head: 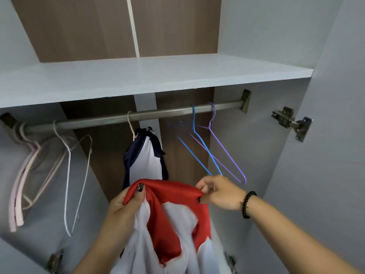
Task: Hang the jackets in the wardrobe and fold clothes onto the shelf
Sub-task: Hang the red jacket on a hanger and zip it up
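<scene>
Red-white jacket point(177, 220) below rail's point(162, 113) open middle.

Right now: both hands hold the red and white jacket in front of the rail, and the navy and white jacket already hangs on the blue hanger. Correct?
One error. The navy and white jacket hangs on the cream hanger, not the blue hanger, which is bare; the head view shows it. The rest stands: left hand and right hand both hold the red and white jacket in front of the rail.

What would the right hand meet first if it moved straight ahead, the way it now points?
Probably the blue hanger, whose lower end shows just above the right hand; the purple hanger hangs beside it. Depth is unclear.
</scene>
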Motion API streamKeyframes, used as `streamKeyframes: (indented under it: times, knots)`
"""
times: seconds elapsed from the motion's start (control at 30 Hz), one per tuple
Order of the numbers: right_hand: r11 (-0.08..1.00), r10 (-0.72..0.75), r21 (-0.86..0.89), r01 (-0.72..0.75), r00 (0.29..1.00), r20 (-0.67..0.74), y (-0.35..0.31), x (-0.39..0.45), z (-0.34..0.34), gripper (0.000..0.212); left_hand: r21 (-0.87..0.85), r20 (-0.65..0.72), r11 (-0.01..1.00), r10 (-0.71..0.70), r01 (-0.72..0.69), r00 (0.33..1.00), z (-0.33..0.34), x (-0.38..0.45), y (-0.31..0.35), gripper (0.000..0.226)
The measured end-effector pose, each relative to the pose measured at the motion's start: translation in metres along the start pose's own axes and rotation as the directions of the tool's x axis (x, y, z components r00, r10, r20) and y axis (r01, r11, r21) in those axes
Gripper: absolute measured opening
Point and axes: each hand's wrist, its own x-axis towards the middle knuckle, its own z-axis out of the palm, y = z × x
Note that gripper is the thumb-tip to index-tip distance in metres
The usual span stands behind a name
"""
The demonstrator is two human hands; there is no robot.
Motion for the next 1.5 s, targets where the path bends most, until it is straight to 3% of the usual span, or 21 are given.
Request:
streamKeyframes:
  times: [0.13, 0.23, 0.33, 0.43, 0.53, 0.6, 0.73, 0.83, 0.93, 1.13, 1.23, 1.37, 1.5]
  knots:
    - [0.96, -0.171, -0.26, 0.101, 0.949, -0.265, 0.001, 0.038, -0.022, 0.022, -0.017, -0.016, 0.994, -0.11, 0.11, 0.994, 0.015, 0.027, -0.017, 0.025]
    - [0.954, -0.187, -0.293, 0.058, 0.881, -0.434, 0.005, 0.071, -0.038, 0.038, 0.006, 0.026, 0.993, -0.122, 0.121, 0.992, 0.016, 0.046, -0.025, 0.079]
    - [0.981, -0.117, -0.195, 0.017, 0.849, -0.516, 0.017, 0.108, -0.044, 0.045, 0.003, 0.013, 0.993, -0.122, 0.122, 0.992, 0.016, 0.061, -0.024, 0.08]
    - [0.995, 0.033, 0.094, 0.016, 0.868, -0.495, 0.021, 0.139, -0.04, 0.029, -0.069, -0.045, 0.991, -0.12, 0.117, 0.992, 0.01, 0.072, -0.021, 0.055]
    - [0.853, 0.203, 0.52, 0.043, 0.891, -0.406, 0.012, 0.165, -0.045, 0.017, -0.243, 0.023, 0.958, -0.151, 0.152, 0.988, -0.005, 0.075, -0.019, 0.067]
    - [0.829, 0.205, 0.554, 0.074, 0.882, -0.424, 0.004, 0.175, -0.052, 0.011, -0.347, 0.042, 0.925, -0.151, 0.156, 0.988, -0.013, 0.075, -0.02, 0.068]
    - [0.845, 0.112, 0.503, 0.183, 0.858, -0.501, -0.008, 0.182, -0.056, 0.023, -0.41, 0.01, 0.904, -0.132, 0.125, 0.991, -0.017, 0.068, -0.02, 0.052]
    - [0.863, 0.029, 0.425, 0.273, 0.812, -0.582, -0.015, 0.174, -0.05, 0.021, -0.402, -0.187, 0.911, -0.178, 0.09, 0.966, -0.019, 0.066, -0.021, 0.033]
    - [0.881, -0.011, 0.383, 0.278, 0.82, -0.572, -0.011, 0.154, -0.033, 0.02, -0.453, -0.293, 0.888, -0.228, 0.075, 0.928, -0.027, 0.062, -0.02, 0.029]
    - [0.965, -0.081, 0.173, 0.197, 0.852, -0.517, 0.003, 0.09, -0.035, 0.028, -0.468, -0.318, 0.876, -0.292, 0.118, 0.902, -0.047, 0.044, -0.011, 0.035]
    - [0.99, -0.109, 0.02, 0.14, 0.847, -0.52, -0.003, 0.041, -0.042, 0.025, -0.463, -0.248, 0.874, -0.29, 0.15, 0.924, -0.058, 0.025, -0.007, 0.041]
    - [0.991, -0.063, 0.08, 0.109, 0.894, -0.443, -0.007, -0.028, -0.02, 0.014, -0.439, -0.162, 0.873, -0.309, 0.212, 0.937, -0.074, 0.001, -0.014, 0.039]
    - [0.991, -0.071, 0.082, 0.107, 0.931, -0.358, -0.001, -0.092, 0.011, 0.017, -0.338, -0.166, 0.908, -0.316, 0.247, 0.934, -0.077, -0.024, -0.021, 0.027]
